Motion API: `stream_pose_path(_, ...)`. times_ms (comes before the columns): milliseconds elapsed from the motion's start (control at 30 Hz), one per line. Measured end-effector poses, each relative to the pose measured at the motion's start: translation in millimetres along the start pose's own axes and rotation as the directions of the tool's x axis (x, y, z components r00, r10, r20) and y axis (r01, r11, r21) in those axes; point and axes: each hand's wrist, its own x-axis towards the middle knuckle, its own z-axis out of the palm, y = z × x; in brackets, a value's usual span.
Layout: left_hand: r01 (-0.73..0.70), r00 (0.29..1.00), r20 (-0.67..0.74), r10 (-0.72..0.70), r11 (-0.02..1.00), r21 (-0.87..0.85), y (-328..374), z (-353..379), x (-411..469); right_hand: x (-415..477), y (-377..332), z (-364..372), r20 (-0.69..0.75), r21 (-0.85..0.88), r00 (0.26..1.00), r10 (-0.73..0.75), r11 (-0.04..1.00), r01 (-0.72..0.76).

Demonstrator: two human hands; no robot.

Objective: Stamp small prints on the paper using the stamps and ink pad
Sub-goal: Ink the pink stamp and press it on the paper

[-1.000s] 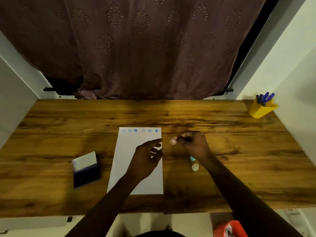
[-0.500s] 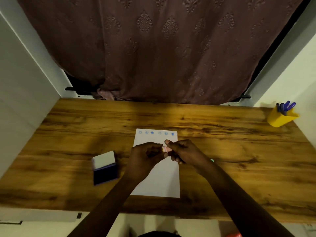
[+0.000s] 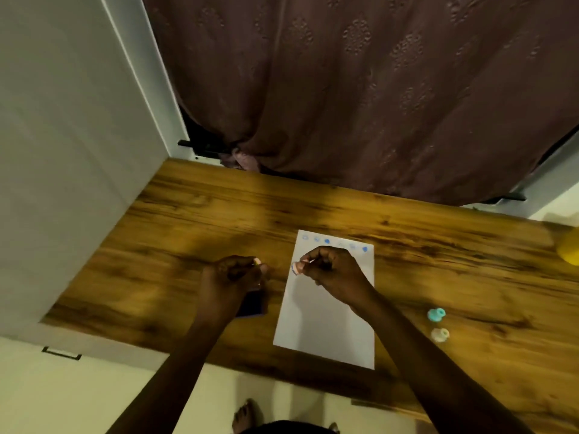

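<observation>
A white paper sheet [image 3: 329, 324] lies on the wooden table [image 3: 219, 220], with a row of small blue prints along its far edge. My right hand [image 3: 335, 272] hovers over the sheet's upper left part, pinching a small pink stamp [image 3: 296, 267] whose blue-inked face points left. My left hand [image 3: 230, 278] is closed left of the paper, with a small pinkish piece [image 3: 257, 261] at its fingertips, seemingly the stamp's cap. The dark blue ink pad [image 3: 252, 305] lies beneath that hand and is mostly hidden by it.
A teal stamp [image 3: 436, 314] and a cream stamp [image 3: 440, 334] sit on the table right of the paper. A yellow pen holder [image 3: 569, 249] is cut off at the right edge. A white wall panel borders the table's left end, and a brown curtain hangs behind it.
My hands met over the paper, then parted. The left hand has moved left over the ink pad with the small piece, the right keeps the pink stamp. The view has swung left.
</observation>
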Motion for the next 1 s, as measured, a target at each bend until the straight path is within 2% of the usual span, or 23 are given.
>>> stream_pose_path(67,0.006,0.998,-0.057,-0.005,1.000,0.012,-4.8,-19.3,4.2,5.8,1.2,23.6,0.020,-0.146,0.999,-0.041,0.988,0.043)
stream_pose_path(167,-0.001,0.993,-0.121,0.003,1.000,0.022,-13.0,-42.8,7.1,6.0,7.2,57.2,0.132,-0.313,0.985,-0.114,0.938,0.151)
stream_pose_path(267,-0.020,0.992,-0.123,0.029,0.997,0.073,-21.4,-62.3,6.8,4.1,10.1,84.2,0.198,-0.410,0.962,-0.189,0.875,0.257)
stream_pose_path(467,-0.036,0.995,-0.082,0.049,0.989,0.144,-39.7,-83.5,11.5,13.0,12.3,118.6,0.262,-0.574,0.961,-0.092,0.786,0.231)
stream_pose_path(600,0.015,0.997,-0.072,-0.005,0.989,0.145,-49.3,-90.1,16.3,16.1,14.9,129.8,0.275,-0.677,0.959,-0.071,0.694,0.246)
stream_pose_path(1000,0.071,0.997,-0.029,-0.069,0.993,0.098,-58.5,-76.2,31.0,10.8,19.5,147.3,0.273,-0.789,0.962,0.031,0.579,0.205)
